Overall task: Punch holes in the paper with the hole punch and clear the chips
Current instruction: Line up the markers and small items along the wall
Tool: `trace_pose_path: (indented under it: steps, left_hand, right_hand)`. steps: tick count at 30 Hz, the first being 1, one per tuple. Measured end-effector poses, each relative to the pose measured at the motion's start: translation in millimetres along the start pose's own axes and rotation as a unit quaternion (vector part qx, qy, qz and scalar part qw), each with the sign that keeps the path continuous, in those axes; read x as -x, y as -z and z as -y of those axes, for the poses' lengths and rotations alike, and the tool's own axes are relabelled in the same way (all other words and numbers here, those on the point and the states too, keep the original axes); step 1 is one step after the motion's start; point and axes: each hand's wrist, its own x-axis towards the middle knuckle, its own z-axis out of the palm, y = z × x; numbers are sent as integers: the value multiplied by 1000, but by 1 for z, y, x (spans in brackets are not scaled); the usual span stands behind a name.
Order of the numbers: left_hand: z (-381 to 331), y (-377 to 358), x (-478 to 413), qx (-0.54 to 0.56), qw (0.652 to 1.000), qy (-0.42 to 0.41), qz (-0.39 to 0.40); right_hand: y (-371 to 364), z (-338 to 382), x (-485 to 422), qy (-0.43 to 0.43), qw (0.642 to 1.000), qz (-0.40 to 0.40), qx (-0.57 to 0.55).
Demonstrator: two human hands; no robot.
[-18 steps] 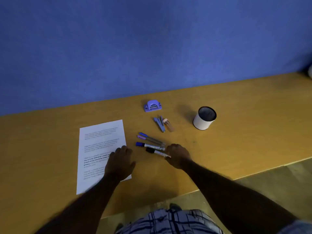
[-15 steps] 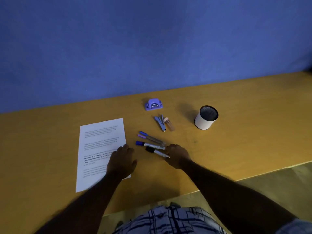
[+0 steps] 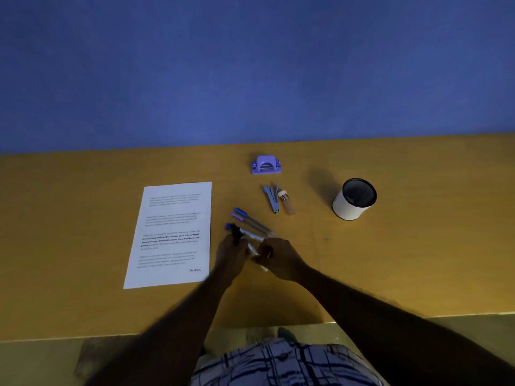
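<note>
A purple hole punch (image 3: pixel 266 164) stands at the back of the yellow desk (image 3: pixel 83 207), untouched. The printed white paper (image 3: pixel 172 232) lies flat to the left of my hands, with no hand on it. My left hand (image 3: pixel 232 254) and my right hand (image 3: pixel 280 260) meet just right of the sheet. Both are closed on a black-capped marker (image 3: pixel 252 248): the left at the cap end, the right at the white barrel. The marker is lifted slightly off the desk and tilted.
Two thin pens (image 3: pixel 250 218) and a blue-capped marker (image 3: pixel 245 233) lie just beyond my hands. A blue stapler (image 3: pixel 271 197) and a small bottle (image 3: pixel 287 204) lie behind them. A white mesh pen cup (image 3: pixel 354 200) stands at the right. The blue wall (image 3: pixel 250 79) backs the desk.
My left hand left the paper and moved right to the black-capped marker. My right hand has lifted that marker off the desk, and both hands hold it now.
</note>
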Motion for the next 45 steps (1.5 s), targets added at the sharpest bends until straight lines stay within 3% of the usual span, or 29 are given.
trace_pose_path:
  steps: [5, 9, 13, 17, 22, 26, 30, 33, 40, 45]
  left_hand:
    - [1, 6, 0, 46, 999, 22, -11]
    - [4, 27, -8, 50, 998, 30, -34]
    - [2, 46, -17, 23, 999, 28, -16]
    - [1, 62, -27, 11, 999, 30, 4]
    - [4, 77, -40, 6, 999, 31, 43]
    - [2, 81, -55, 6, 997, 37, 63]
    - [-7, 74, -67, -12, 996, 28, 86]
    - [-19, 61, -70, 3, 994, 19, 107]
    - [-50, 20, -71, 27, 983, -6, 182]
    - [-63, -11, -74, 49, 981, 3, 190]
  right_hand:
    - [12, -1, -10, 2, 998, 55, -35]
    - [14, 10, -27, -2, 999, -27, -17]
    - [4, 31, -52, 10, 997, -2, 80]
    - [-8, 40, -68, 15, 968, 3, 252]
    - [-16, 45, -74, -13, 951, -18, 307]
    - [-12, 51, -74, -38, 966, -42, 252]
    - [-1, 54, -71, -143, 984, -90, 56]
    - [8, 54, -68, -164, 977, -128, -45]
    - [31, 38, -63, -185, 957, -159, -156]
    - [53, 20, -58, -178, 958, -174, -140]
